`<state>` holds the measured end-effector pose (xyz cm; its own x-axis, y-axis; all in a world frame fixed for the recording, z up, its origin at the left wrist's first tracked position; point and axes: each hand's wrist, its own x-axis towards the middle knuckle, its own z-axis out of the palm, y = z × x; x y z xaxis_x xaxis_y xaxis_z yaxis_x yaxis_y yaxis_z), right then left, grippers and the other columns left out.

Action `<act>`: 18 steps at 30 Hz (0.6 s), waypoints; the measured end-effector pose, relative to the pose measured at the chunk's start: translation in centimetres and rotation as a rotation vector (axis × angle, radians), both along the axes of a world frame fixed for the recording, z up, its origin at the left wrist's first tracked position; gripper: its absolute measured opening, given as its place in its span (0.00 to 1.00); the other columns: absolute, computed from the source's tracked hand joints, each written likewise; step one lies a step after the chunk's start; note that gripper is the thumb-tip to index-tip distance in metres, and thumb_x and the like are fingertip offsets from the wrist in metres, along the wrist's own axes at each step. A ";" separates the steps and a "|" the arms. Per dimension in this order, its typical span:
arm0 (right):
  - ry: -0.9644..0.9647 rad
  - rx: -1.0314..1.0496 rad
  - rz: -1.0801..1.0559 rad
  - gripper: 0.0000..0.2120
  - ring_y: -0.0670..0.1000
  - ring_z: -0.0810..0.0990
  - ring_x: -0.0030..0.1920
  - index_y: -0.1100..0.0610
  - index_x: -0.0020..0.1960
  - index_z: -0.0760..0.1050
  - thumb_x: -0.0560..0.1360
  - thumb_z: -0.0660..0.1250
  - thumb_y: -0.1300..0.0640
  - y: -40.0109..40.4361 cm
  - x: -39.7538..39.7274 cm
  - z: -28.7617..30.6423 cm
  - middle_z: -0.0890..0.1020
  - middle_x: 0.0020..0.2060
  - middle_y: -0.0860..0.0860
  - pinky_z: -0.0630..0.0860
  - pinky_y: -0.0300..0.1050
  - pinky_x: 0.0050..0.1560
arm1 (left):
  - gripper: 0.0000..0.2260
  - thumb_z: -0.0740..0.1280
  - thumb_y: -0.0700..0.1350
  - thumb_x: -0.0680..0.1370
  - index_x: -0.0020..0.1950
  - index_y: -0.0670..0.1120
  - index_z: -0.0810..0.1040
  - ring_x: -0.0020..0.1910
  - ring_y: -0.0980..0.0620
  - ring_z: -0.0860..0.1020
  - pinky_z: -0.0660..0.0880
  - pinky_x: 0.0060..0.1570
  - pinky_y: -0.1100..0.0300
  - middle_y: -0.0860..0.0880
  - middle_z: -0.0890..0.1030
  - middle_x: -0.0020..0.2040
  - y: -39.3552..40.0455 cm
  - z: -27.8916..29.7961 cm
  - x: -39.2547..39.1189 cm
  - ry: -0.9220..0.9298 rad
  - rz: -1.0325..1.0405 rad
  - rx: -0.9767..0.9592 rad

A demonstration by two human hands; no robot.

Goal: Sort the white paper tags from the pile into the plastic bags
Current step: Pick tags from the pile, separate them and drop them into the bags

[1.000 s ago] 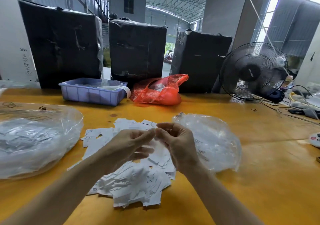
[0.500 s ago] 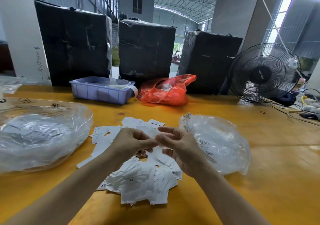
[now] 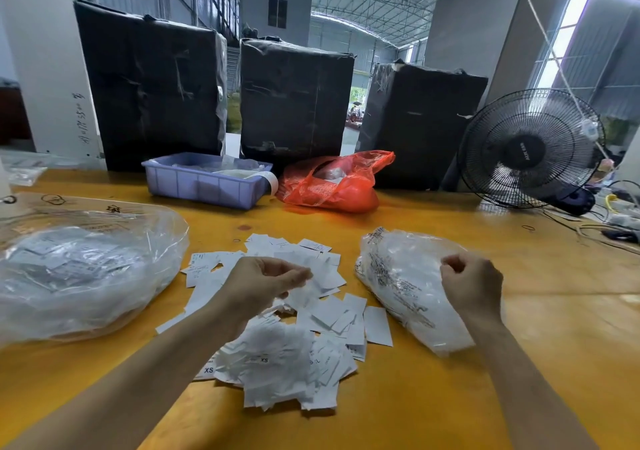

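Two crinkled clear plastic bags flank the pile on the glossy yellow counter: a large bulging bag at left, a smaller printed bag at right. Between them lies a loose heap of flat white rectangular paper tags, some marked XS. The left hand hovers over the heap, fingers curled; whether its grip holds a tag is unclear. The right hand is clenched above the smaller bag.

— What's on that yellow table?

— A pile of white paper tags at the middle. A big clear plastic bag lies toward the left edge, a smaller clear bag just right of the pile.

— And along the far edge?

— A lilac tray, a red bag, three black-wrapped bales, and a black fan toward the right.
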<state>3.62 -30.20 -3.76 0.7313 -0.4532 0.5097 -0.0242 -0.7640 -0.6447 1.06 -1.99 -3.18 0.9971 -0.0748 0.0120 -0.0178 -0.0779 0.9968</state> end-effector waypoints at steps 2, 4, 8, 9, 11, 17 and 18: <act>0.235 -0.142 0.001 0.14 0.62 0.78 0.56 0.64 0.60 0.76 0.76 0.65 0.61 -0.3 0.3 -0.8 0.81 0.55 0.61 0.74 0.51 0.52 | 0.03 0.76 0.46 0.66 0.34 0.48 0.85 0.31 0.67 0.78 0.69 0.34 0.69 0.55 0.84 0.34 -0.1 0.0 -0.1 0.007 0.009 -0.006; 0.251 -0.227 -0.031 0.18 0.62 0.77 0.57 0.63 0.65 0.73 0.77 0.65 0.57 0.5 0.3 -0.8 0.80 0.56 0.61 0.75 0.52 0.51 | 0.03 0.77 0.46 0.62 0.31 0.48 0.84 0.34 0.66 0.80 0.68 0.38 0.67 0.53 0.85 0.35 -0.1 0.1 -0.2 0.020 0.010 -0.018; -0.182 -0.369 -0.074 0.13 0.65 0.80 0.51 0.66 0.57 0.78 0.73 0.68 0.65 3.0 -0.3 0.3 0.82 0.48 0.64 0.76 0.55 0.47 | 0.08 0.76 0.48 0.57 0.33 0.47 0.84 0.33 0.66 0.80 0.67 0.43 0.64 0.51 0.85 0.36 0.0 0.3 -0.3 0.029 -0.012 -0.051; -0.290 -0.424 -0.080 0.12 0.64 0.80 0.48 0.66 0.54 0.79 0.71 0.69 0.67 3.7 -0.6 0.5 0.83 0.46 0.63 0.76 0.54 0.45 | 0.10 0.77 0.48 0.57 0.34 0.46 0.84 0.33 0.64 0.80 0.69 0.45 0.62 0.51 0.85 0.35 0.0 0.3 -0.2 0.027 -0.019 -0.054; -0.431 -0.467 0.023 0.10 0.61 0.81 0.44 0.65 0.49 0.81 0.68 0.71 0.70 5.1 -0.9 0.7 0.83 0.42 0.61 0.76 0.54 0.43 | 0.15 0.77 0.48 0.56 0.37 0.42 0.83 0.38 0.58 0.81 0.71 0.51 0.58 0.48 0.85 0.37 0.0 0.1 -0.1 0.023 -0.016 -0.063; 0.066 -0.409 0.730 0.09 0.47 0.79 0.44 0.61 0.54 0.80 0.75 0.68 0.62 9.2 -1.7 -1.6 0.84 0.47 0.55 0.75 0.31 0.46 | 0.12 0.77 0.41 0.60 0.37 0.38 0.80 0.34 0.52 0.80 0.74 0.42 0.60 0.43 0.83 0.34 0.4 -0.5 0.4 0.025 0.011 -0.078; 0.155 -0.419 0.731 0.12 0.47 0.78 0.46 0.59 0.56 0.79 0.76 0.68 0.56 9.5 -1.5 -2.3 0.83 0.49 0.54 0.75 0.33 0.48 | 0.10 0.77 0.39 0.62 0.37 0.38 0.80 0.33 0.52 0.80 0.74 0.39 0.61 0.43 0.82 0.33 0.4 -0.5 0.5 0.026 0.009 -0.077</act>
<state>2.11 -20.65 -6.02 0.8419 0.3626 0.3998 0.5025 -0.7968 -0.3355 1.60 -1.59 -3.73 0.9978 -0.0655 -0.0082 0.0082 -0.0013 1.0000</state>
